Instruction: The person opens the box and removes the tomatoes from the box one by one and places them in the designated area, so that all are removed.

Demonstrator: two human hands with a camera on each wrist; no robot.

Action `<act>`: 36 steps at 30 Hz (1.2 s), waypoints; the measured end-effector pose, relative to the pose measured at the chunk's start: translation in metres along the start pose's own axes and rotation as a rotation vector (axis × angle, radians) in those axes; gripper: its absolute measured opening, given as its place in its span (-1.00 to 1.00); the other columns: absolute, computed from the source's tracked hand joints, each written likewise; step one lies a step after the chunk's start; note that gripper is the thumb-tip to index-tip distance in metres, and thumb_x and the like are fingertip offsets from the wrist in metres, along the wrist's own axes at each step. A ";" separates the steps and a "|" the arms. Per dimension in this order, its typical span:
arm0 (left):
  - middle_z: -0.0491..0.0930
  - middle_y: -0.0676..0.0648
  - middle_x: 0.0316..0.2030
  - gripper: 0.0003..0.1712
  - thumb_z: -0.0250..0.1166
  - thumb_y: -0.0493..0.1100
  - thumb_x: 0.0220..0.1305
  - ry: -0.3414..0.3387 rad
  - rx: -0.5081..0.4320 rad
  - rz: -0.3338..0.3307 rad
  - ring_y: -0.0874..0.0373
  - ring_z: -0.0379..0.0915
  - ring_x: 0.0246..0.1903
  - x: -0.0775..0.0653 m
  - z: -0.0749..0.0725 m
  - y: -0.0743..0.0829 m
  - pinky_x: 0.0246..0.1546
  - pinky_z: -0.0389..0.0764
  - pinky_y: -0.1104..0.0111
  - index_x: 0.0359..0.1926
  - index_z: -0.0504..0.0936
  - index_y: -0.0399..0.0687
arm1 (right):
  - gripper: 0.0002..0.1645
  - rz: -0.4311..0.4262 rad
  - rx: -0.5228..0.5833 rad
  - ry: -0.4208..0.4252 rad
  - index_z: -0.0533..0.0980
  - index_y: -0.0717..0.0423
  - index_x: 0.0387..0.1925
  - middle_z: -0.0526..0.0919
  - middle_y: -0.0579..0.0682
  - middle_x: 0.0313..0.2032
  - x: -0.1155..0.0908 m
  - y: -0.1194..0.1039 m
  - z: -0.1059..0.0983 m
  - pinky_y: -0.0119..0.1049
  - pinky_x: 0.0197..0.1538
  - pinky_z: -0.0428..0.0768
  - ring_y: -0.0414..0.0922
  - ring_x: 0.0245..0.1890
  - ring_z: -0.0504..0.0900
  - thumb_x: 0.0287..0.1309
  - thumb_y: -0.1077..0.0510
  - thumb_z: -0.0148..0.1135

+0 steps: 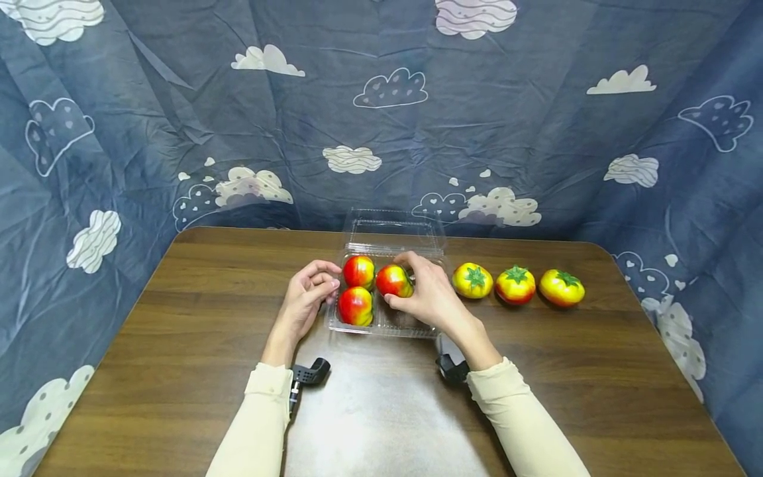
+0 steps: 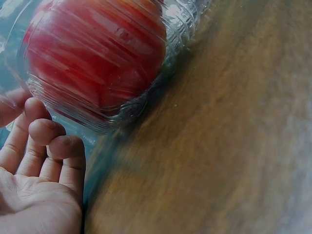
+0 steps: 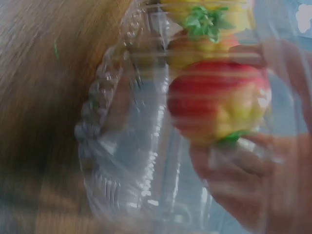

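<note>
- Cream sleeves (image 1: 256, 421) nearest the lens, reaching in from the bottom edge; a black wrist camera (image 1: 312, 372) beside the left cuff.
- Right hand (image 1: 430, 291): grip wrapped about a glossy red-and-yellow fruit (image 1: 394, 281) — thumb on the near side, fingers on the far side.
- Held fruit is at the back of the right half of a clear plastic clamshell container (image 1: 387, 330); cannot tell if it touches the base.
- Left hand (image 1: 301, 301): fingers bent, tips at the container's left edge — pinching it or merely touching, cannot tell.
- Container's left half: two similar fruits, rear fruit (image 1: 359, 271) and front fruit (image 1: 356, 306), one behind the other.
- Clear lid (image 1: 393, 232) folded back on the far side.
- Right of the container, a row of three yellow-and-red fruits (image 1: 515, 285), green leafy caps showing.
- Wood-grain desk (image 1: 197, 331), pale glare at front centre; blue cloud-print cloth (image 1: 316, 119) behind.
</note>
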State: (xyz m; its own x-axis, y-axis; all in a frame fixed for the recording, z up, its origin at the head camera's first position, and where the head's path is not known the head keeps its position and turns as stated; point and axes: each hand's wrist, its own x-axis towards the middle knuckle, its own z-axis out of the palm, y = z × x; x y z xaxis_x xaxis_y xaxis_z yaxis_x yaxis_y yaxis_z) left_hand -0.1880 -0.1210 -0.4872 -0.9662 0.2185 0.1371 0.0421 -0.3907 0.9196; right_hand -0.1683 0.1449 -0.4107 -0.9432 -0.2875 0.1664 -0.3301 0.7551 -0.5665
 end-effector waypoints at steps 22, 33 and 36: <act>0.63 0.01 -0.46 -0.77 0.20 -0.51 0.38 0.012 0.008 -0.003 0.20 0.44 -0.49 -0.005 -0.005 0.002 -0.46 0.49 0.50 0.00 0.55 -0.30 | -0.33 -0.058 -0.043 0.171 0.60 -0.09 0.15 0.59 -0.01 -0.10 -0.034 0.001 -0.037 -0.12 -0.12 0.52 -0.02 -0.19 0.57 0.00 -0.18 0.56; 0.63 0.02 -0.44 -0.76 0.20 -0.51 0.38 0.004 -0.002 0.006 0.20 0.46 -0.46 -0.004 0.000 0.000 -0.45 0.50 0.50 0.03 0.52 -0.35 | -0.32 -0.058 -0.102 0.198 0.61 -0.04 0.17 0.54 0.03 -0.05 -0.056 0.022 -0.066 -0.08 -0.09 0.55 0.01 -0.14 0.59 -0.03 -0.03 0.61; 0.63 0.02 -0.44 -0.76 0.21 -0.50 0.37 0.000 -0.002 0.009 0.21 0.46 -0.46 -0.003 0.001 0.000 -0.45 0.50 0.50 0.03 0.53 -0.34 | -0.34 -0.054 -0.127 0.220 0.62 -0.03 0.16 0.56 0.04 -0.05 -0.063 0.030 -0.076 -0.07 -0.09 0.46 0.03 -0.13 0.59 -0.04 0.01 0.60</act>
State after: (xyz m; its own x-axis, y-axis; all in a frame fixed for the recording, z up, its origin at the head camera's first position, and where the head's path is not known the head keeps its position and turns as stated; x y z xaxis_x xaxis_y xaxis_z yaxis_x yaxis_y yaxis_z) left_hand -0.1847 -0.1206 -0.4871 -0.9657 0.2150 0.1454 0.0504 -0.3940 0.9177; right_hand -0.1220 0.2304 -0.3762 -0.9049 -0.2051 0.3729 -0.3692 0.8141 -0.4482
